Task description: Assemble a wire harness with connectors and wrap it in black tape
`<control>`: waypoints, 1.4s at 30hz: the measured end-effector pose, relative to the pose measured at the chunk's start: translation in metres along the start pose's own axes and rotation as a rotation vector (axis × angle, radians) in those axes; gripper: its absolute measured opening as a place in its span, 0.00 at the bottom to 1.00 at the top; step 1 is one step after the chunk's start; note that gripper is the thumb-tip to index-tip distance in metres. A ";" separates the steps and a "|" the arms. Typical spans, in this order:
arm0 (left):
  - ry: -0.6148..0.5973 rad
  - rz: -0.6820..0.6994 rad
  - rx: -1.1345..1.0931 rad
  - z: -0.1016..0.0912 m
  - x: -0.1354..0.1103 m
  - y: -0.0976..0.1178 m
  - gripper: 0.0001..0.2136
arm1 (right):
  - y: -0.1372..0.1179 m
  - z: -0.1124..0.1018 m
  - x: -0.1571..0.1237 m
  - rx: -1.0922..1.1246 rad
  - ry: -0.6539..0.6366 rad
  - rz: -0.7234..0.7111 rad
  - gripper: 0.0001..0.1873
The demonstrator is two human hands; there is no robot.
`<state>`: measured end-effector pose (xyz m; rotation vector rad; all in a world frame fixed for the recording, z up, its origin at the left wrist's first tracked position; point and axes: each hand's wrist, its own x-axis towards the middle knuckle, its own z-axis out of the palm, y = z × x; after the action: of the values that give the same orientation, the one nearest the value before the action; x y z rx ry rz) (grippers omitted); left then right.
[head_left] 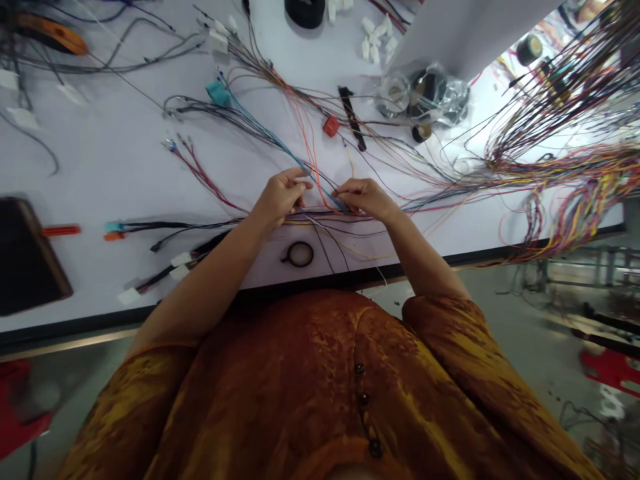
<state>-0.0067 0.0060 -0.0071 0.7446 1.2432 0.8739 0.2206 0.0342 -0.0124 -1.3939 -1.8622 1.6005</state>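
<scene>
Both hands work over a long bundle of coloured wires [450,205] that runs across the white table. My left hand [284,199] is closed, its thumb and fingers pinched on thin wires of the bundle. To the right, my right hand [364,198] pinches wires where blue and orange ones meet the bundle. Just which strands each hand grips is too small to tell. Blue wires [260,127] with a teal connector [218,93] slant down to the hands. Orange wires [311,143] drop between them. A roll of black tape [300,254] lies below my left hand.
A red connector [331,126] and a black strip [353,118] lie beyond my hands. Tape rolls in clear plastic [425,93] sit behind on the right. Thick loose wire bunches [555,100] spread at right. A dark flat object [30,257] lies at the left, near the table's front edge [480,255].
</scene>
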 end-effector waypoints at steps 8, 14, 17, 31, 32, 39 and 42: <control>-0.152 -0.139 -0.083 0.005 0.003 0.001 0.08 | 0.015 0.033 -0.013 -0.033 0.402 -0.178 0.14; -0.128 -0.137 -0.018 0.010 0.004 0.001 0.11 | 0.008 0.033 -0.019 -0.318 0.239 -0.345 0.12; -0.063 -0.098 0.041 0.009 -0.004 0.003 0.11 | 0.006 0.033 -0.020 -0.370 0.193 -0.303 0.15; 0.507 0.351 -0.056 -0.166 -0.037 0.059 0.09 | 0.003 0.043 -0.027 -0.593 0.313 -0.181 0.16; 0.505 0.386 -0.044 -0.168 -0.052 0.055 0.09 | -0.001 0.043 -0.028 -0.576 0.346 -0.204 0.15; 0.421 0.484 0.029 -0.141 -0.147 0.045 0.11 | -0.111 0.111 0.010 -0.388 0.246 -0.639 0.17; 0.429 0.526 0.030 -0.142 -0.166 0.043 0.14 | -0.162 0.165 0.048 -0.184 -0.165 -0.624 0.18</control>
<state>-0.1686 -0.1166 0.0832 0.9618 1.4612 1.5057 0.0001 -0.0052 0.0612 -0.6337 -2.2841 1.2711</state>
